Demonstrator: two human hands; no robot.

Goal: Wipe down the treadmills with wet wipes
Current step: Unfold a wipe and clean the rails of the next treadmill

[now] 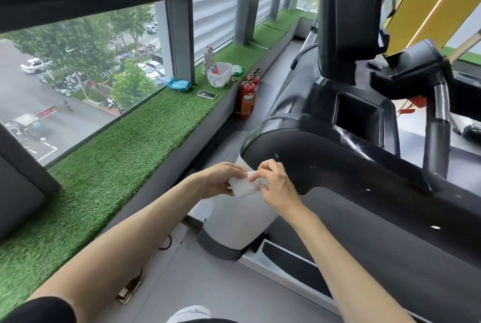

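On the far left, the grass ledge (117, 156) runs under the window. On it lie a blue pack (177, 84), probably of wipes, a phone (207, 94) and a plastic bag (220, 74); any print on them is too small to read. Two red fire extinguishers (247, 99) stand on the floor against the ledge. Their label carries writing, but I cannot read it.

Nearer to the camera, the left hand (218, 179) has its fingers curled around the left edge of a white wet wipe (243, 188). The wipe is folded into a small thick rectangle, and its long axis goes about left to right between the two hands. The right hand (273, 182) pinches the upper right edge with thumb and fingertips. I judge that the wipe is being prepared and the wiping is not yet begun.

The wipe is just below and in front of the rounded end of the black handrail (338, 166) of the treadmill (377, 244). The handrail lies up and to the right from the hands, and its long axis runs from this end away to the right. The right hand is the nearer one to it; I cannot tell whether it touches. A stroke along the rail would therefore probably go rightward. No brand name can be read on the treadmill.
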